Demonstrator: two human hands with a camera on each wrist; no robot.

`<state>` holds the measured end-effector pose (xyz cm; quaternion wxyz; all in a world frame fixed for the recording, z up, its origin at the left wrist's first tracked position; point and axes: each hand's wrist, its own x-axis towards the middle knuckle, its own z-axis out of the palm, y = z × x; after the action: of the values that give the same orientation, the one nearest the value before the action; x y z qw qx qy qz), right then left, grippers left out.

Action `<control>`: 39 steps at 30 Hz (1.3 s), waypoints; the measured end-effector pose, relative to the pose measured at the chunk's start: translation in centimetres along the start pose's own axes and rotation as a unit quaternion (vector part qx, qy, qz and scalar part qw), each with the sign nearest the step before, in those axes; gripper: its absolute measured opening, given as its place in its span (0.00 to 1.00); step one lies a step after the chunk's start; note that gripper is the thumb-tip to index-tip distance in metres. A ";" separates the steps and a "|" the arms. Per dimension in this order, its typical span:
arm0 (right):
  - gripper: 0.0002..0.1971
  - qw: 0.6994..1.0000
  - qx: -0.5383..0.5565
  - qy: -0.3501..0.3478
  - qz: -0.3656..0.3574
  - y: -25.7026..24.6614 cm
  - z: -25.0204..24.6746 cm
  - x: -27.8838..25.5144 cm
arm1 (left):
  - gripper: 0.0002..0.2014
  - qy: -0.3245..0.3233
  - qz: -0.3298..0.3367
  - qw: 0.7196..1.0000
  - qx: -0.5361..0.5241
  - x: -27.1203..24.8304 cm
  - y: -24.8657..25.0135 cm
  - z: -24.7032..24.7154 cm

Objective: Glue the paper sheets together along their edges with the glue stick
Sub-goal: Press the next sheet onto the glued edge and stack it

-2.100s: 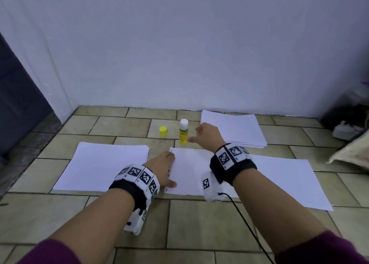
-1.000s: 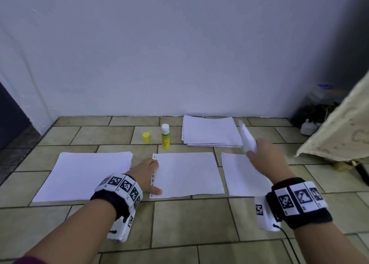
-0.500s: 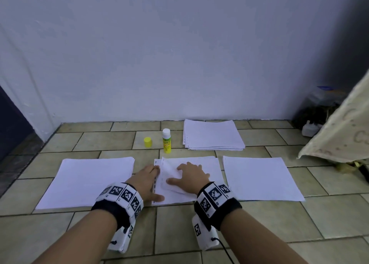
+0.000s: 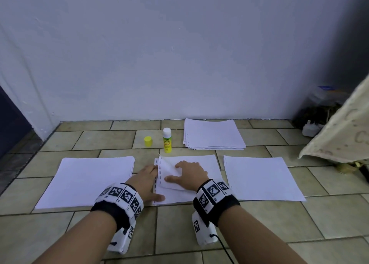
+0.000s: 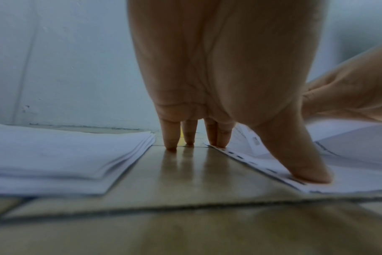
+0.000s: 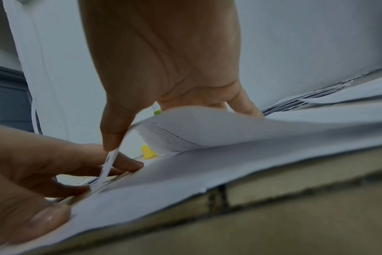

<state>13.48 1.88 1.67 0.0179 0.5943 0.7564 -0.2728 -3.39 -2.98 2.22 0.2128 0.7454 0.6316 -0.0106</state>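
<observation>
Tiled floor (image 4: 119,233) below a pale wall carries the work. A loose sheet (image 4: 169,174) is being lowered by the right hand (image 4: 191,174), thumb and fingers curled round it, onto the middle sheet (image 4: 199,162), whose punched left edge runs away from the person and is pinned by the flat left hand (image 4: 145,179). Beyond both, nearer the right hand, the uncapped glue stick (image 4: 167,140) stands upright beside its cap (image 4: 148,141).

I see white paper sheets (image 4: 191,162) under my hands, a yellow-labelled glue stick (image 4: 167,140) with white top beyond them, its yellow cap (image 4: 148,141) alongside, beige floor tiles (image 4: 179,227), black-and-white checker-patterned wristbands (image 4: 121,199).
</observation>
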 end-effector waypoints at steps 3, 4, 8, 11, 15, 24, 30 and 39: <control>0.40 1.000 -0.003 0.002 -0.006 0.2 0.0 0.0 | 0.48 -0.002 -0.002 1.000 0.009 0.1 -0.1 0.2; 0.40 1.000 -0.004 0.001 -0.006 0.2 0.0 0.1 | 0.48 0.000 -0.001 1.000 0.010 0.1 -0.1 0.2; 0.42 1.000 -0.005 -0.005 -0.005 0.5 -0.1 0.3 | 0.48 0.000 0.000 1.000 0.011 0.1 0.0 0.3; 0.42 1.000 0.000 0.000 -0.004 0.5 0.0 0.3 | 0.46 -0.004 0.000 1.000 0.004 0.0 0.0 0.0; 0.41 1.000 0.008 -0.001 0.000 0.4 -0.2 0.1 | 0.44 -0.012 0.003 1.000 -0.002 0.0 -0.4 -0.7; 0.39 0.999 0.031 -0.003 -0.011 0.0 -0.3 0.0 | 0.51 0.003 -0.020 0.999 -0.036 0.1 -0.1 -0.7; 0.38 0.999 -0.006 -0.031 -0.018 0.2 0.0 0.6 | 0.52 0.028 -0.046 0.998 -0.037 0.0 -0.5 -0.5; 0.36 0.999 -0.015 -0.036 -0.010 -0.1 -0.3 -0.3 | 0.44 -0.001 -0.030 0.999 -0.024 -0.1 -1.2 -0.4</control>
<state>13.58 1.71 2.09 0.0514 0.5759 0.7652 -0.2831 -4.60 -2.83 2.22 0.2311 0.7209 0.6533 -0.0025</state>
